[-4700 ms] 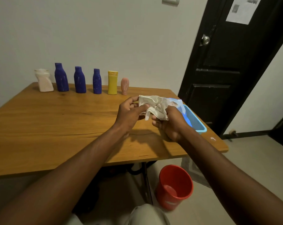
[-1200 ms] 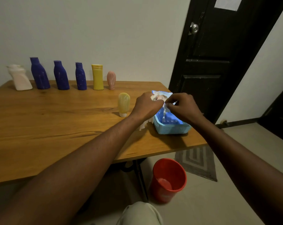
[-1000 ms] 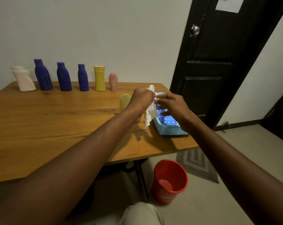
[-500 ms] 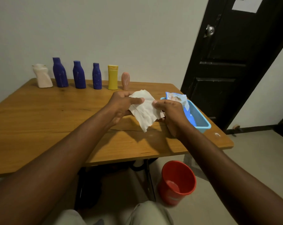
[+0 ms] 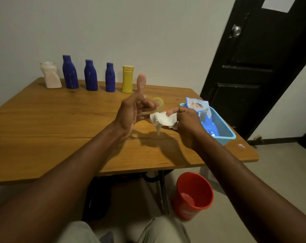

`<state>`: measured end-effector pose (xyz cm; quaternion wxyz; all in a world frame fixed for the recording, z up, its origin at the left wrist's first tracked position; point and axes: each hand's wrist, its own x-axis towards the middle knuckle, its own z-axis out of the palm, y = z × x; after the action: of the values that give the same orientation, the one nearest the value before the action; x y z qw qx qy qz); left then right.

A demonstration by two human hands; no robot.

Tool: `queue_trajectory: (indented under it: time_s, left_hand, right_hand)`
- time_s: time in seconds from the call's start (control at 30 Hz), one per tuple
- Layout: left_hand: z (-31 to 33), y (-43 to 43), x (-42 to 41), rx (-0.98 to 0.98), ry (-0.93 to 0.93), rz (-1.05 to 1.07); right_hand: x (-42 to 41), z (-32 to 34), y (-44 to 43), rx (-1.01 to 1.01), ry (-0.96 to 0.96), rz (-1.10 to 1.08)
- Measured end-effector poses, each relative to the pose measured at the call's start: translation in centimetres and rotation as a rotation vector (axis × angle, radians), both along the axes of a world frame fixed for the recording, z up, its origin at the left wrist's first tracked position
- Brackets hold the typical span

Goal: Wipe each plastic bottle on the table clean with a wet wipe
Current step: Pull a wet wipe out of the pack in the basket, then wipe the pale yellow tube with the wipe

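A white wet wipe (image 5: 163, 120) hangs bunched in my right hand (image 5: 185, 124), which grips it above the table's right half. My left hand (image 5: 131, 113) is just left of it, palm turned inward, fingers loosely spread, fingertips close to the wipe's edge and holding nothing. A small pale yellow bottle (image 5: 159, 104) stands right behind my hands, mostly hidden. Along the back edge stand a white bottle (image 5: 50, 76), three blue bottles (image 5: 70, 72) (image 5: 90, 75) (image 5: 110, 78), a yellow bottle (image 5: 128, 79) and a small pink bottle (image 5: 141, 82).
A blue plastic basket (image 5: 225, 133) sits at the wooden table's (image 5: 43, 123) right edge with a wipe pack (image 5: 197, 106) standing in it. A red bucket (image 5: 192, 195) stands on the floor under that edge. A black door (image 5: 254, 67) is at the right.
A fresh wipe came out of the pack and was held spread between both hands. My left hand has since released it, and my right hand holds it bunched.
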<state>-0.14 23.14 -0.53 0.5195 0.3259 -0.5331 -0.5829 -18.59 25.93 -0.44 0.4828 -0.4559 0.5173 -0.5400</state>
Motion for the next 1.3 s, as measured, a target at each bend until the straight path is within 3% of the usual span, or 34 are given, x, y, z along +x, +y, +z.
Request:
queue_trajectory:
  time_s: [0.07,0.2,0.3,0.47,0.6,0.7,0.87,1.03,1.17,1.3]
  left_hand:
    - [-0.4,-0.6,0.2,0.044,-0.055,0.077]
    - [-1.4,-0.2,0.1,0.113,-0.257,-0.066]
    - [-1.5,0.2,-0.1,0.131,-0.210,-0.018]
    - [-1.3,0.4,-0.3,0.141,-0.139,0.032]
    - [-1.8,0.7,-0.7,0.151,-0.109,0.005]
    - [-2.0,0.1,-0.9,0.140,-0.089,0.057]
    - [-2.7,-2.8,-0.6,0.004,-0.239,0.239]
    - [-5.1,-5.9,-1.2,-0.076,-0.524,0.137]
    - [-6.2,-6.8,-2.1,-0.090,-0.504,0.075]
    - [-6.5,-7.1,-2.2,-0.185,-0.520,0.179]
  right_hand:
    - [0.0,-0.1,-0.1,-0.017,-0.007,0.012]
    - [-0.3,-0.4,-0.4,-0.058,0.036,0.038]
    - [-0.2,-0.5,-0.3,-0.051,0.027,0.023]
    - [0.2,-0.5,0.7,0.092,-0.243,-0.043]
    - [0.7,-1.2,1.4,0.093,-0.182,0.045]
    - [0.9,-1.2,1.2,0.072,-0.182,-0.068]
    - [-0.1,-1.1,-0.7,-0.102,0.004,-0.282]
    - [-0.4,-0.6,-2.3,-0.311,0.209,-0.420]
    - [-0.3,-1.1,-3.9,-0.414,0.397,-0.409]
    - [0.1,-1.3,-4.8,-0.515,0.506,-0.422]
